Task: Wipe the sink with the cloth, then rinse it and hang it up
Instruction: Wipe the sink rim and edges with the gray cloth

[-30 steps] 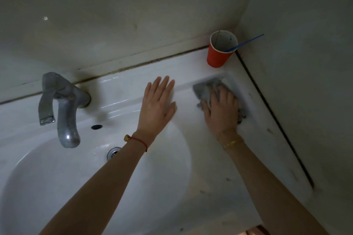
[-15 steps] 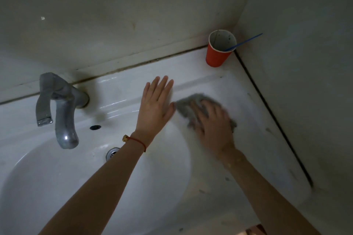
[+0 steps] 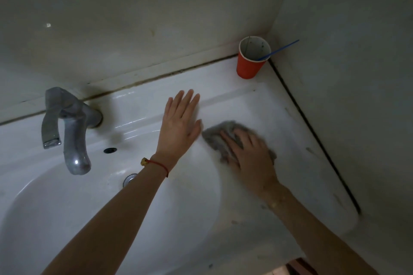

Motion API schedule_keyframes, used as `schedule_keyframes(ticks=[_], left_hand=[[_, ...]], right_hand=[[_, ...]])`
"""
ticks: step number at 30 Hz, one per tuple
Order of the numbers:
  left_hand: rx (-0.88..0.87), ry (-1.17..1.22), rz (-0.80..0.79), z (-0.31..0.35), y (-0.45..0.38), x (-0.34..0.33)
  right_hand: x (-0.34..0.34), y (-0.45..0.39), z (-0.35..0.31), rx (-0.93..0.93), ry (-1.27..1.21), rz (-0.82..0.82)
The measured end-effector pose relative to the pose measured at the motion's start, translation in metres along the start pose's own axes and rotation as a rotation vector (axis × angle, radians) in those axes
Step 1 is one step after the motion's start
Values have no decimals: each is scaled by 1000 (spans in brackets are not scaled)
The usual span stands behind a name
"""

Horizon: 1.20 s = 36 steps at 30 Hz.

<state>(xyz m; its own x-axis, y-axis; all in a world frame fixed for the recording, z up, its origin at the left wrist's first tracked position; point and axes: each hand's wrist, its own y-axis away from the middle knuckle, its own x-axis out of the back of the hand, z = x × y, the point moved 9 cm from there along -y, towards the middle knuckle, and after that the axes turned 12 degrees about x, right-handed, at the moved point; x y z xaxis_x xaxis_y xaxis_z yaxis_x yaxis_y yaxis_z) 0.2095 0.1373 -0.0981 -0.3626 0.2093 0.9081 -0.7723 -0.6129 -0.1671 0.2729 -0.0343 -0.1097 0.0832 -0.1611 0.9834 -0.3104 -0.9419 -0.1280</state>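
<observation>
White sink (image 3: 290, 140) ledge bears cloth (image 3: 214, 138) beside corner walls (image 3: 348, 69).

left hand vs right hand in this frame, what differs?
The left hand lies flat on the bare sink ledge; the right hand presses a grey cloth. The left hand looks sharp, the right hand motion-blurred. The left hand is nearer the faucet than the right hand. Both are palm-down with fingers extended.

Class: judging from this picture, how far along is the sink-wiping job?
Done: nothing looks finished; dark specks mark the sink ledge. In hand: the right hand presses the grey cloth on that ledge, left hand flat alongside. Left: rinsing (no water at the tap) and hanging up.
</observation>
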Motion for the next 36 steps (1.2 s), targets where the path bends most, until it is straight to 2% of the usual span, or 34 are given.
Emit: schedule_keyframes(ticks=[2,4,8,10,12,15,18,20,22,24,25,29,32,34,36], left_hand=[[6,-9,-5,-1,0,-1],[-2,-6,3,0,0,-1],[0,17,13,1,0,2],[-4,17,13,2,0,3],[-11,12,3,1,0,2],[-9,10,-13,-1,0,1],[-8,-1,-7,0,0,1],[-9,6,-13,0,0,1],[-13,18,-13,1,0,2],[-13,20,-16,1,0,3],[-13,17,-18,1,0,3],[-12,10,-34,1,1,2],[-20,-3,-29,1,1,1],[-23,-1,-20,1,0,1],[-26,10,-21,0,0,1]], right_hand=[[3,28,-8,103,-32,-43],[11,36,10,130,-14,-41],[13,-9,63,-150,64,22],[3,-32,58,-253,52,25],[0,-37,28,-176,23,36],[0,3,-16,42,-41,6],[6,40,-9,118,-26,-32],[13,34,24,31,40,-4],[17,9,60,-158,78,39],[12,-14,63,-294,78,46],[8,-22,52,-293,60,46],[-3,-1,-18,2,-40,8],[7,34,-22,138,-58,-7],[13,32,10,84,-2,16],[19,12,51,-113,35,65]])
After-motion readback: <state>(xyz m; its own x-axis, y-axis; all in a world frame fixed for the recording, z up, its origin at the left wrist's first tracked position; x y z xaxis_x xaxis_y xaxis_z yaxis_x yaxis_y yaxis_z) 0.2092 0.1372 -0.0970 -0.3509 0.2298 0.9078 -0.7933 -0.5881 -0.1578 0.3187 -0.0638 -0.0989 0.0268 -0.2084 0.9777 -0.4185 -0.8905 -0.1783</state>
